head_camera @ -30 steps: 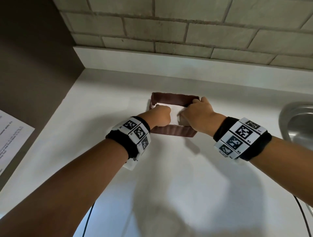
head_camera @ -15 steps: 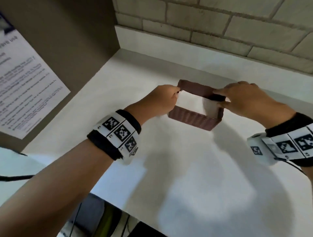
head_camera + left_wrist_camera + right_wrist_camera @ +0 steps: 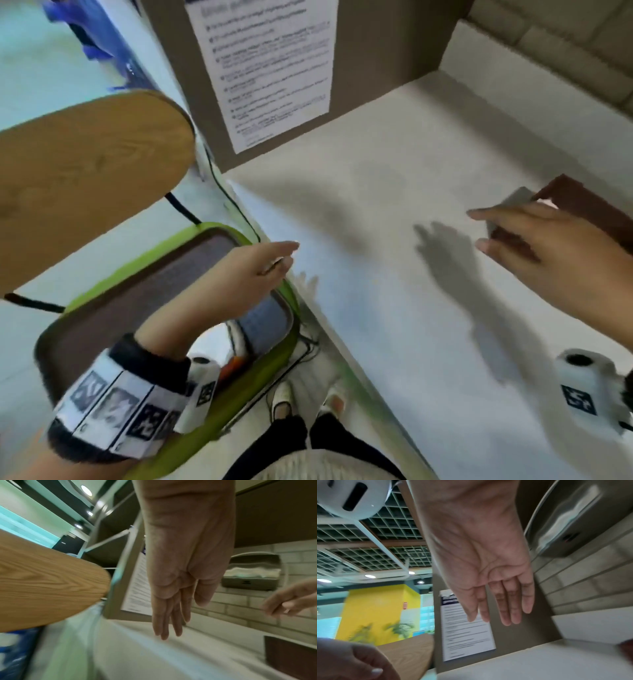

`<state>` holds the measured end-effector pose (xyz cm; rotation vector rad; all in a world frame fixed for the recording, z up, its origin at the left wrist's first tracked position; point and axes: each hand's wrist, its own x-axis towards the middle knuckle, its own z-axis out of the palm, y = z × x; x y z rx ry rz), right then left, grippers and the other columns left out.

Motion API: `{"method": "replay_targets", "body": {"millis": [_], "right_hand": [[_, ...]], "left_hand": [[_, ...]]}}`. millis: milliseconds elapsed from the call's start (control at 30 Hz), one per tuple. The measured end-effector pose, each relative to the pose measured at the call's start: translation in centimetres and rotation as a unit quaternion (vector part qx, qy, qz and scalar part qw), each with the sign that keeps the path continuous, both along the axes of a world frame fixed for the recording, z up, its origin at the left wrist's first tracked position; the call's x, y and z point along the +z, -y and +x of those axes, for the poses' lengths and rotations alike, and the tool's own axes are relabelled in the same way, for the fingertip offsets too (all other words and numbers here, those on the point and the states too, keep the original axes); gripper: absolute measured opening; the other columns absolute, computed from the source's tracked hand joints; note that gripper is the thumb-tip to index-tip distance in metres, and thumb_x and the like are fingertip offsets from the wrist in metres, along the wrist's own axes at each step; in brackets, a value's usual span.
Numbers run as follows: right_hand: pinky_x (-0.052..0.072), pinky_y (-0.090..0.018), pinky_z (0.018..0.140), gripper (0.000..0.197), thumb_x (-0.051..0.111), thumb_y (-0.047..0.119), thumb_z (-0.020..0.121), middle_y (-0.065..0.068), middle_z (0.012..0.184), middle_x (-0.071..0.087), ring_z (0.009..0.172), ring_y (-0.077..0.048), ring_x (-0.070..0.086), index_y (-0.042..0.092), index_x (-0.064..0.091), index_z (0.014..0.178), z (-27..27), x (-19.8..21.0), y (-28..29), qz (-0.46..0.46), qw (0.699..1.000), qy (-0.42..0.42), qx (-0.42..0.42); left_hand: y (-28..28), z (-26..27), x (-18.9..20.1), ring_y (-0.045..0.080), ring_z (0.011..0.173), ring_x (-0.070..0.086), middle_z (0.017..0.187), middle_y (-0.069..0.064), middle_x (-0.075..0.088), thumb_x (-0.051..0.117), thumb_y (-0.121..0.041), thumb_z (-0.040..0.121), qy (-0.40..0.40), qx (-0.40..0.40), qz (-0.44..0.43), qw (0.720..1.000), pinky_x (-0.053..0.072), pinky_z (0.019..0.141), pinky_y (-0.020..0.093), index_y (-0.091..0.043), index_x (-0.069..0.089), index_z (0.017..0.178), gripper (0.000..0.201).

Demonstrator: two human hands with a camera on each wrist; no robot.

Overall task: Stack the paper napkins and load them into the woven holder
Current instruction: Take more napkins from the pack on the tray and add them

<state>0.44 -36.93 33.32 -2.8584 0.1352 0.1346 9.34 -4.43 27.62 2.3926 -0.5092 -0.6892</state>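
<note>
The brown woven holder (image 3: pixel 589 202) stands on the white counter at the right edge of the head view, with a pale napkin edge (image 3: pixel 519 197) showing at its near corner. My right hand (image 3: pixel 507 233) hovers just in front of it, fingers straight and empty. My left hand (image 3: pixel 274 257) hangs past the counter's left edge, fingers straight, holding nothing. In the left wrist view the left hand (image 3: pixel 173 622) is flat and the holder (image 3: pixel 291 657) sits low right. The right wrist view shows my right hand (image 3: pixel 501 609) flat and empty.
A brown side panel with a printed sheet (image 3: pixel 270 68) bounds the counter (image 3: pixel 394 274) on the left. A wooden tabletop (image 3: pixel 85 178) and a green-rimmed seat (image 3: pixel 164 284) lie beside the counter. A metal paper dispenser (image 3: pixel 252 573) hangs on the brick wall.
Both hands have let go of the holder and pulled back toward me and to the left. The head view has swung left and down, so the holder now sits at the right edge.
</note>
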Motion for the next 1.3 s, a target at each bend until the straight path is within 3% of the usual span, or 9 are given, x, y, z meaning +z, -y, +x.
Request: {"method": "replay_targets", "body": {"millis": [167,300,433,533,700,900,1000,1167,1300], "right_hand": [[0.040,-0.027,0.091,0.040,0.049,0.040,0.092,0.007,0.128,0.062,0.117,-0.017,0.057,0.032,0.058,0.131,3.3,-2.6,-11.1,0.081,0.982,-0.067,0.155],[0.036,-0.030,0.101,0.035,0.054,0.033,0.097,0.006,0.130,0.064,0.123,-0.019,0.053,0.026,0.059,0.131,4.9,-7.7,-20.6,0.102,0.943,-0.121,0.291],[0.028,-0.041,0.109,0.044,0.047,0.039,0.099,0.014,0.149,0.046,0.142,-0.025,0.029,0.034,0.045,0.142,4.8,-13.5,-27.7,0.012,0.907,-0.189,0.377],[0.022,-0.047,0.112,0.046,0.041,0.041,0.100,0.011,0.158,0.031,0.147,-0.032,0.013,0.036,0.037,0.146,4.1,-16.5,-29.5,-0.063,0.874,-0.244,0.415],[0.017,-0.053,0.114,0.052,0.038,0.041,0.101,0.007,0.165,0.010,0.148,-0.038,0.005,0.035,0.024,0.151,3.3,-18.6,-28.9,-0.082,0.874,-0.261,0.402],[0.012,-0.053,0.116,0.055,0.034,0.046,0.101,-0.001,0.166,0.006,0.149,-0.039,0.004,0.033,0.021,0.153,1.6,-18.8,-29.0,-0.086,0.893,-0.252,0.362],[0.013,-0.052,0.116,0.053,0.034,0.046,0.101,0.000,0.165,0.014,0.149,-0.036,0.005,0.033,0.027,0.152,1.3,-18.7,-29.2,-0.049,0.909,-0.245,0.333],[0.019,-0.044,0.113,0.043,0.043,0.038,0.101,0.005,0.147,0.051,0.147,-0.025,0.019,0.028,0.047,0.142,1.4,-18.2,-29.2,0.071,0.954,-0.206,0.206],[0.022,-0.042,0.114,0.042,0.047,0.032,0.100,-0.006,0.146,0.049,0.144,-0.025,0.022,0.025,0.049,0.142,1.4,-17.2,-30.0,0.102,0.964,-0.203,0.135]], "left_hand": [[-10.1,-2.9,-4.2,0.019,0.131,0.053,0.143,0.001,0.056,0.043,-0.026,0.103,-0.025,0.081,0.088,0.992,0.038,0.102,0.027,-0.017,0.051,0.141,0.040],[-15.0,-4.4,-8.8,0.024,0.133,0.051,0.144,0.008,0.055,0.044,-0.018,0.103,-0.033,0.123,0.128,0.984,0.035,0.104,0.026,-0.011,0.052,0.141,0.039],[-16.9,-5.1,-12.6,0.036,0.122,0.056,0.129,0.017,0.063,0.050,-0.010,0.097,-0.042,0.106,0.136,0.984,0.041,0.101,0.039,-0.003,0.059,0.128,0.033],[-16.8,-5.7,-14.1,0.034,0.116,0.057,0.123,0.014,0.062,0.057,-0.010,0.091,-0.026,0.074,0.140,0.987,0.046,0.096,0.040,-0.004,0.066,0.113,0.024],[-15.5,-5.7,-14.8,0.031,0.122,0.052,0.134,0.015,0.053,0.062,-0.026,0.093,-0.020,0.061,0.164,0.984,0.042,0.102,0.039,-0.004,0.057,0.129,0.043],[-15.7,-4.5,-15.9,0.029,0.122,0.054,0.136,0.013,0.056,0.059,-0.052,0.089,-0.060,0.052,0.212,0.974,0.045,0.100,0.039,-0.006,0.048,0.134,0.065],[-16.1,-3.5,-15.8,0.027,0.116,0.058,0.131,0.010,0.060,0.064,-0.054,0.085,-0.092,0.047,0.200,0.974,0.048,0.095,0.037,-0.007,0.052,0.130,0.067],[-16.4,-2.3,-15.9,0.025,0.107,0.060,0.118,0.007,0.064,0.076,-0.055,0.073,-0.107,0.050,0.171,0.978,0.047,0.084,0.030,-0.014,0.059,0.124,0.068],[-16.2,-2.1,-16.0,0.024,0.111,0.055,0.119,0.009,0.065,0.077,-0.050,0.075,-0.099,0.023,0.149,0.984,0.036,0.081,0.025,-0.021,0.056,0.133,0.068]]}}
